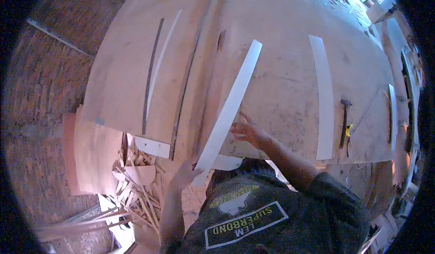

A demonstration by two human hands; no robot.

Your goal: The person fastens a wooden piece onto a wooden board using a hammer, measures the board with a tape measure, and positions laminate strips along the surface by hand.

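Observation:
A long white strip (231,101) lies at a slant in front of me, its near end close to my body. My left hand (184,174) is closed on the left edge of that near end. Beside the strip's right edge is my right hand (246,130), its fingers spread; whether its fingertips touch the strip I cannot tell. The strip's far end reaches over the large wooden sheet (281,91). Another white strip (322,100) lies to the right, apart from both hands.
A hammer (345,122) and a yellow tape measure (349,130) lie at the right. Thin dark and pale strips (152,82) lie on the left. Wood offcuts (138,181) are heaped at lower left. A raised wooden bar (199,82) crosses the table.

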